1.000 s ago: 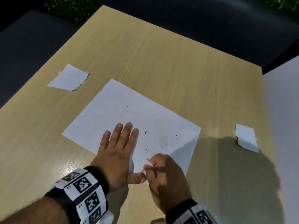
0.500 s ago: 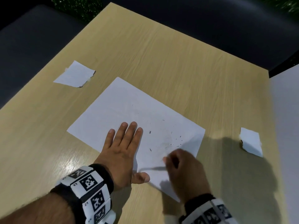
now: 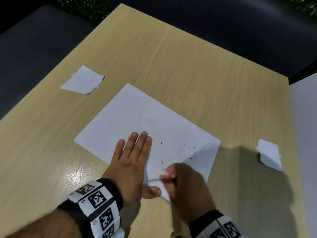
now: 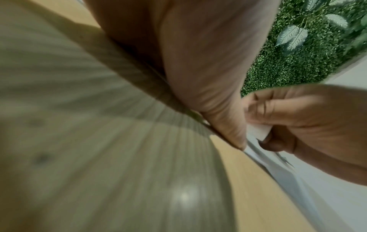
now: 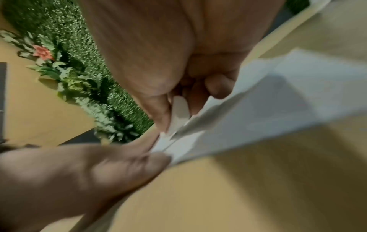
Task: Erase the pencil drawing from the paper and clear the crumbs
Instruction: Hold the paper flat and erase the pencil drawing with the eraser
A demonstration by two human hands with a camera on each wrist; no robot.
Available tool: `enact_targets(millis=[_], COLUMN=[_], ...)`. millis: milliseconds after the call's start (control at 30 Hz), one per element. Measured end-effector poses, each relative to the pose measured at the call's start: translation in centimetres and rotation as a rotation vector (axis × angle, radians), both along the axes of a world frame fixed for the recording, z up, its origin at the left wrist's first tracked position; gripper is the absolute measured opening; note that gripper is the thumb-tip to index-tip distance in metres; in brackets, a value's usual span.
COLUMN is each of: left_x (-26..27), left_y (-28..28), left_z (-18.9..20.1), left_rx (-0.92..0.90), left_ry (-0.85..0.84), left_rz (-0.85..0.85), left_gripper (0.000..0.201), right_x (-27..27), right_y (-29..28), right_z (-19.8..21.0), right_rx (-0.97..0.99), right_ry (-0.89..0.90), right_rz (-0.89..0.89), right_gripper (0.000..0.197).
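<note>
A white paper sheet (image 3: 133, 114) lies slanted on the wooden table (image 3: 188, 66). Dark eraser crumbs (image 3: 188, 150) are scattered over its right part, and any pencil marks there are too faint to make out. My left hand (image 3: 137, 157) presses flat on the sheet's near edge, fingers straight and thumb spread. My right hand (image 3: 169, 174), blurred, pinches a small white eraser (image 4: 258, 130) between thumb and fingers, down on the sheet just right of the left thumb. The eraser (image 5: 178, 109) meets a buckled fold of the paper's near edge (image 5: 208, 119).
A torn white paper scrap (image 3: 83, 81) lies at the table's left edge and another scrap (image 3: 269, 154) near its right edge. A white panel (image 3: 303, 134) borders the table on the right. Dark seats surround the far sides.
My right hand with the eraser swept right across the sheet's near corner, then back left toward the left thumb. The left hand stayed flat on the paper.
</note>
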State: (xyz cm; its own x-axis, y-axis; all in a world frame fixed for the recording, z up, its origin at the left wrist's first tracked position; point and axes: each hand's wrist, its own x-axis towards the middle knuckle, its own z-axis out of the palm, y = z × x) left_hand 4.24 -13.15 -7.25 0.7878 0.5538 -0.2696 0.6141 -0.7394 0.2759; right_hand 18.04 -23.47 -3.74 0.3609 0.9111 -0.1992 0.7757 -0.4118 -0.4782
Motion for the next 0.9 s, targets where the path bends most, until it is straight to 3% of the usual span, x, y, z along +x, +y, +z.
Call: enact_targets(millis=[67,133,300,400,500,600,700,900], left_x=[-0.2,-0.2,0.1,0.0,-0.1,-0.2,-0.4,-0.3], left_y=[-0.1,0.0,-0.1,-0.1,-0.2,0.1,-0.1,-0.1], left_z=[-0.5,-0.7,0.1,0.1,-0.1,0.0,-0.5,-0.8], left_rx=[0.002,0.008,-0.078,-0.033,-0.012,-0.002,-0.023,0.027], left_ry=[0.005,-0.011,0.009,-0.034,-0.044,-0.018,0.024,0.019], left_rz=[-0.001,-0.005,0.052,0.047,0.039,-0.003,-0.018,-0.009], left_gripper=[0.123,0.123,0.126,0.126,0.124,0.126,0.126,0.124], right_x=[-1.9,-0.9,4.5,2.0,0.7,3.6,5.4,-0.2], right_y=[0.2,1.3,3.0,2.4,2.1,3.2,3.5,0.5], right_z=[-0.2,-0.3,0.2,0.2,-0.2,-0.2,0.3,0.4], right_rx=[0.024,0.012,0.016,-0.007,0.009,-0.032,-0.024,0.006], right_ry=[0.021,0.08,-0.075,0.016,-0.033,-0.025,-0.073,-0.013], right_rz=[0.129,0.023,-0.241,-0.146,-0.021,-0.213,-0.294,-0.004], right_gripper=[0.023,0.018,0.024,0.019,0.018,0.021,0.022,0.017])
